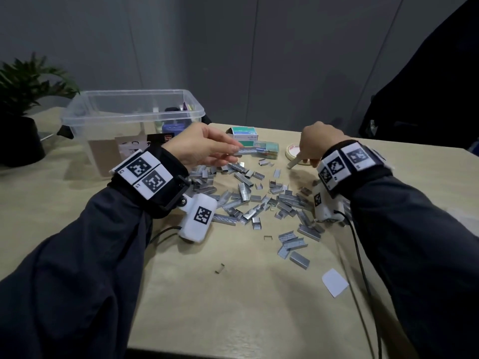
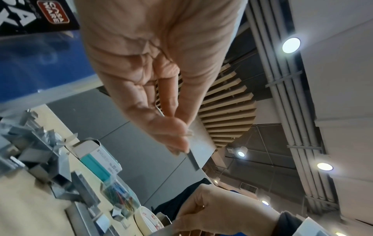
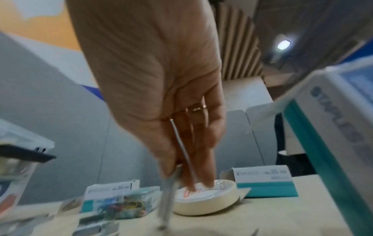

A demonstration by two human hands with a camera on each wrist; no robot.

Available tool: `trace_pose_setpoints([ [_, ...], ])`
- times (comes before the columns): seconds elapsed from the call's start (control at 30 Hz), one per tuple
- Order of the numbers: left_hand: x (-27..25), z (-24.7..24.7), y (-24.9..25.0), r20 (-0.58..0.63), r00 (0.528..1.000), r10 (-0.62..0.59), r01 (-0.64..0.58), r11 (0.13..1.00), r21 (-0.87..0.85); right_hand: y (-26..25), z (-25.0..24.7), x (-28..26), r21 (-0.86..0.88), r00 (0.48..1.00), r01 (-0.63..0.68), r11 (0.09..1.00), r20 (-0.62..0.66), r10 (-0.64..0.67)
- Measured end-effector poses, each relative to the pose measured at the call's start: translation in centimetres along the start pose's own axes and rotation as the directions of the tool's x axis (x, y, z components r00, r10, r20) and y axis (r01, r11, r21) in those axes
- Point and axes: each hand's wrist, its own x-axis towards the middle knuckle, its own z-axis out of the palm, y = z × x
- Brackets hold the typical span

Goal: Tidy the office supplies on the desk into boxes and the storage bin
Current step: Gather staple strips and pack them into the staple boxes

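Several grey staple strips (image 1: 259, 195) lie scattered over the middle of the beige desk (image 1: 233, 294). My left hand (image 1: 207, 149) is raised above the pile and pinches a staple strip (image 1: 246, 151) between thumb and fingers; the left wrist view shows that strip (image 2: 192, 159) sticking out past the fingertips. To the right, my right hand (image 1: 316, 143) pinches another staple strip (image 1: 294, 163), held steeply with its lower end at the desk, as seen in the right wrist view (image 3: 167, 188). An open white-and-teal staple box (image 1: 243, 132) stands behind the pile.
A clear storage bin (image 1: 129, 117) with several items stands at the back left. A clear box of coloured paper clips (image 1: 264, 149) and a roll of cream tape (image 1: 295, 154) sit behind the staples. A white paper scrap (image 1: 335, 282) lies at the front right. A potted plant (image 1: 23, 99) stands far left.
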Motion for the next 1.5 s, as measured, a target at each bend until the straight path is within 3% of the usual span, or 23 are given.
trace_pose_setpoints([
  [0.2, 0.1, -0.2, 0.0, -0.004, 1.0, 0.004, -0.004, 1.0, 0.003, -1.3, 0.0, -1.2, -0.218, 0.995, 0.095, 0.971, -0.015, -0.101],
  [0.47, -0.3, -0.7, 0.0, -0.03, 0.999, 0.045, -0.045, 0.999, 0.006, -1.0, -0.1, -2.4, -0.105, 0.97, 0.18, 0.978, 0.186, -0.158],
  [0.57, -0.4, -1.1, 0.3, -0.054, 0.998, 0.044, -0.043, 0.999, 0.022, -1.9, -1.3, -3.7, 0.047, 0.905, 0.214, 0.976, 0.367, -0.216],
  [0.63, -0.5, -1.3, 0.4, -0.063, 0.998, 0.03, -0.029, 0.999, 0.022, -2.7, -1.3, -4.4, -0.011, 0.855, 0.254, 0.967, 0.47, -0.219],
  [0.8, -0.8, -1.5, 0.3, -0.038, 0.999, 0.024, -0.023, 1.0, 0.012, -3.7, -0.4, -4.8, -0.083, 0.856, 0.329, 0.94, 0.446, -0.261],
  [0.97, -0.9, -1.0, 0.2, -0.024, 1.0, 0.007, -0.008, 1.0, -0.022, -4.0, 0.1, -5.0, 0.082, 0.781, 0.337, 0.938, 0.532, -0.327],
  [1.07, -1.0, -0.9, 0.2, -0.013, 1.0, -0.018, 0.018, 0.997, -0.069, -3.5, -0.3, -5.2, 0.205, 0.759, 0.349, 0.914, 0.511, -0.404],
  [1.17, -1.0, -0.8, 0.2, -0.005, 1.0, -0.011, 0.011, 0.997, -0.077, -2.4, -1.4, -5.2, 0.403, 0.795, 0.34, 0.849, 0.359, -0.489],
  [1.27, -1.0, -0.8, 0.2, 0.0, 1.0, -0.009, 0.009, 0.997, -0.076, -1.5, -2.4, -5.4, 0.678, 0.838, 0.302, 0.67, 0.146, -0.526],
  [1.33, -1.0, -0.8, 0.3, 0.009, 1.0, -0.014, 0.015, 0.997, -0.072, -1.1, -2.7, -5.5, 0.774, 0.852, 0.269, 0.574, 0.087, -0.517],
  [1.5, -0.9, -0.9, 0.3, -0.005, 1.0, -0.016, 0.016, 0.997, -0.081, -1.1, -2.4, -5.6, 0.707, 0.81, 0.282, 0.649, 0.188, -0.556],
])
